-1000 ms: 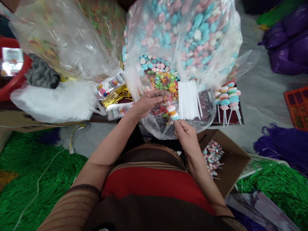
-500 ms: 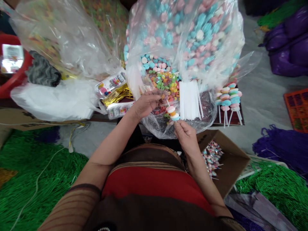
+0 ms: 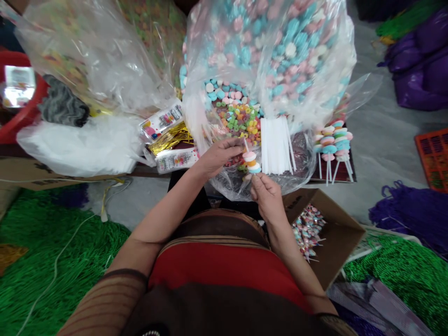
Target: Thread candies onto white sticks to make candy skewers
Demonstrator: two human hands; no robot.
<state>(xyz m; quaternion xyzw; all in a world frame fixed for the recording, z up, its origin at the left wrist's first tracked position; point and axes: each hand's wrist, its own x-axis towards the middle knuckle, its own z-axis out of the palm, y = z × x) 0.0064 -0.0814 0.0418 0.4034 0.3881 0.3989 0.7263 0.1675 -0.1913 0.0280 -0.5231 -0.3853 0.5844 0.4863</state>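
In my right hand (image 3: 268, 193) the fingers are closed on the lower end of a candy skewer (image 3: 250, 161). Pink, orange, white and blue pieces are threaded on it, and its bare white tip points up. My left hand (image 3: 222, 156) pinches at that tip; what its fingertips hold, if anything, is too small to make out. Beyond the hands lie loose gummy rings (image 3: 240, 119) in green, yellow, orange and red. Just right of the skewer is a row of white sticks (image 3: 276, 145).
A big clear bag of pink, blue and white marshmallows (image 3: 294, 46) stands behind. Finished skewers (image 3: 336, 140) lie at the table's right end. Below them, a cardboard box (image 3: 341, 233) contains wrapped candy skewers (image 3: 310, 228). Gold twist ties (image 3: 171, 137) and printed packets (image 3: 177, 160) lie left.
My left hand has moved from over the gummy rings, slightly down and right, to the skewer's bare tip. My right hand keeps hold of the skewer, nearly in place.
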